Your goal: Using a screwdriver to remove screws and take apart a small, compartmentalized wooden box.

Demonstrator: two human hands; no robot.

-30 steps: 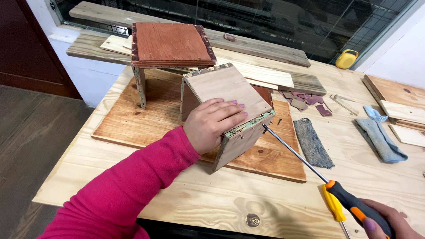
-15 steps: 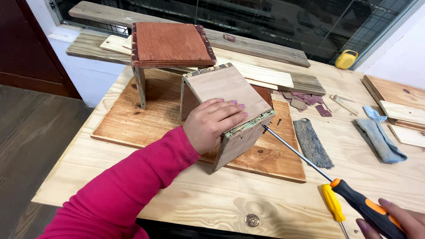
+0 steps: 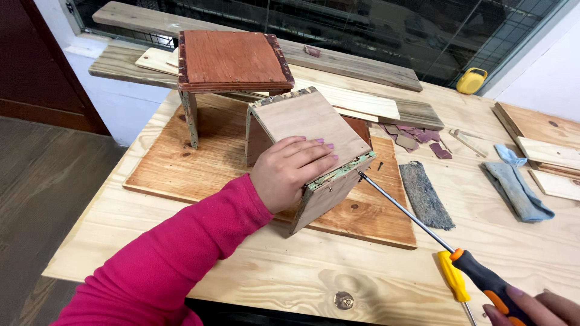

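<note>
R hand [image 3: 534,306] at bottom edge grips orange-black screwdriver [image 3: 423,224], tip at box's top edge; yellow-handled tool [image 3: 453,282] beside it; L hand [image 3: 290,172] spread flat on tilted plywood box [image 3: 314,148], sitting on brown board [image 3: 199,163]; red-topped stool [image 3: 232,60] behind; blue cloth [image 3: 519,187] far right.

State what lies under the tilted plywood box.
The plywood box, steadied by the left hand, rests on a stained board. The board beneath the box is hidden.
</note>
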